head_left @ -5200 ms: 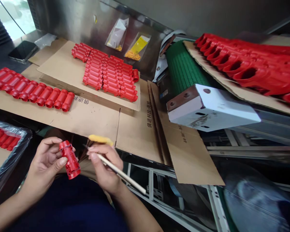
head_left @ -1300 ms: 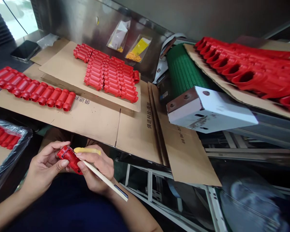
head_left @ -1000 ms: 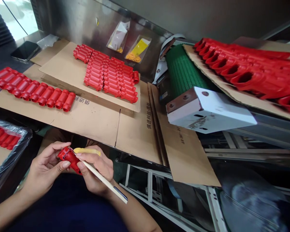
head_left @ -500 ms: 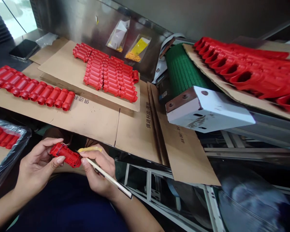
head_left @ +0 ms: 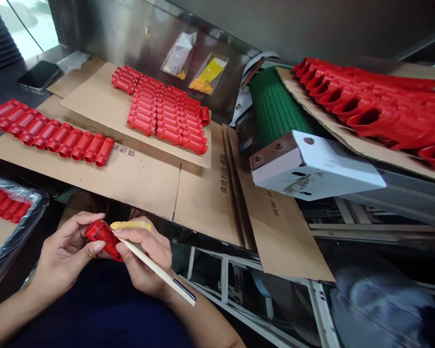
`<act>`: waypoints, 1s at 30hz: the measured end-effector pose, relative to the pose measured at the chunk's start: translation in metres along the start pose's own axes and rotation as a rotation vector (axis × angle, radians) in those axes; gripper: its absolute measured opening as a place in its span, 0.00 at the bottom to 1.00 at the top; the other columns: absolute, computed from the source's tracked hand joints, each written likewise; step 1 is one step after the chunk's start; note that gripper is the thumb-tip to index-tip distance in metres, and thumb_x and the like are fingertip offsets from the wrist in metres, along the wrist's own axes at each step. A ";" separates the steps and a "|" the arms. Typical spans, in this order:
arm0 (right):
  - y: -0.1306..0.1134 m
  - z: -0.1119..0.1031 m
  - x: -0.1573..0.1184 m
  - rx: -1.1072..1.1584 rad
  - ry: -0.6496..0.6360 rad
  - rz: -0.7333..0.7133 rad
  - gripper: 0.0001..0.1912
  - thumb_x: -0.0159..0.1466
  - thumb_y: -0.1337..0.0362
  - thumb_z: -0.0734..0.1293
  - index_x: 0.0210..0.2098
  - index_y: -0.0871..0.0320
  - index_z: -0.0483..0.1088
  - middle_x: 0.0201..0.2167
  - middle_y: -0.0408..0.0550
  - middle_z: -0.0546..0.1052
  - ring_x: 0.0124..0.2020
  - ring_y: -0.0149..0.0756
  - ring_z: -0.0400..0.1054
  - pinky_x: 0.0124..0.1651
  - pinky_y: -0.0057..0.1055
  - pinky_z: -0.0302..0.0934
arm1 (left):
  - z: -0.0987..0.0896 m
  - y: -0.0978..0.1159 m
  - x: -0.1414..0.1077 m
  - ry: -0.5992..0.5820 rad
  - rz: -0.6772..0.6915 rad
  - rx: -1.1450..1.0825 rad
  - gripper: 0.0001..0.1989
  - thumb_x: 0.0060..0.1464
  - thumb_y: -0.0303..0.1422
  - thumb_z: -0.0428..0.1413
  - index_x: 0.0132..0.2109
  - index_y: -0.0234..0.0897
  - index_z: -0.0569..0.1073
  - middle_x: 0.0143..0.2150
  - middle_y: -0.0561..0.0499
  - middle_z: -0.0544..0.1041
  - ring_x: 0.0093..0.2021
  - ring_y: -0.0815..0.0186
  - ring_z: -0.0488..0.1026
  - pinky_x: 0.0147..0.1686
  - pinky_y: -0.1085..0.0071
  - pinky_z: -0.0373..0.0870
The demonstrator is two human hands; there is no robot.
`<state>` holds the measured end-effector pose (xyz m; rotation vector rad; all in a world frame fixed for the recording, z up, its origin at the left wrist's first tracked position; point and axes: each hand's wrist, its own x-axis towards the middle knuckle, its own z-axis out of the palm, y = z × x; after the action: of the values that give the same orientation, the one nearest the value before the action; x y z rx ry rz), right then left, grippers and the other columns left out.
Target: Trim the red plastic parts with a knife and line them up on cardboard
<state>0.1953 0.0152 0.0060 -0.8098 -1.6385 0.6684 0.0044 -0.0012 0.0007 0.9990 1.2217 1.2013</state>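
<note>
My left hand (head_left: 63,251) pinches a red ribbed plastic tube (head_left: 105,238) between thumb and fingers, low over my lap. Dark lines mark the tube's upper side. Held like a pen in my right hand (head_left: 148,256) is a slim brush (head_left: 157,271) with a pale wooden handle and a dark band near its back end. Its front end meets the tube, but the tip is too small to make out. A yellow finger cot (head_left: 130,225) covers my right index finger.
Rows of red tubes (head_left: 168,113) lie on cardboard (head_left: 90,89), with another row (head_left: 70,142) to the left. A lined crate (head_left: 39,198) holds more. On the right, red pieces (head_left: 380,104) rest beside a green conveyor belt (head_left: 275,106). A phone (head_left: 39,76) lies back left.
The tube has turned more steeply and shifted slightly right in my left hand. My right index finger and the brush's front end have moved left onto the tube's upper part.
</note>
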 end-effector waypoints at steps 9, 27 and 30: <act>0.001 0.000 0.003 -0.103 -0.116 -0.053 0.09 0.74 0.69 0.68 0.54 0.58 0.73 0.46 0.57 0.85 0.50 0.45 0.81 0.51 0.45 0.81 | 0.004 0.001 0.004 0.034 0.205 0.130 0.18 0.53 0.29 0.73 0.51 0.46 0.86 0.47 0.49 0.83 0.43 0.60 0.86 0.44 0.69 0.86; 0.016 -0.016 -0.012 0.485 -0.036 0.406 0.16 0.74 0.49 0.72 0.45 0.55 0.73 0.46 0.59 0.85 0.46 0.46 0.84 0.48 0.45 0.79 | 0.001 0.001 0.003 0.012 -0.204 -0.269 0.20 0.53 0.39 0.75 0.53 0.45 0.86 0.40 0.49 0.85 0.35 0.63 0.83 0.35 0.72 0.83; 0.024 -0.016 -0.014 0.609 -0.019 0.379 0.17 0.73 0.48 0.73 0.43 0.55 0.70 0.41 0.56 0.85 0.40 0.45 0.83 0.43 0.42 0.78 | 0.001 -0.003 0.005 -0.022 -0.210 -0.343 0.19 0.54 0.38 0.75 0.53 0.45 0.86 0.44 0.46 0.87 0.38 0.62 0.84 0.38 0.71 0.84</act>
<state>0.2167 0.0191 -0.0179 -0.6586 -1.1932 1.3634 0.0058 0.0037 -0.0024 0.6132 1.0309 1.1792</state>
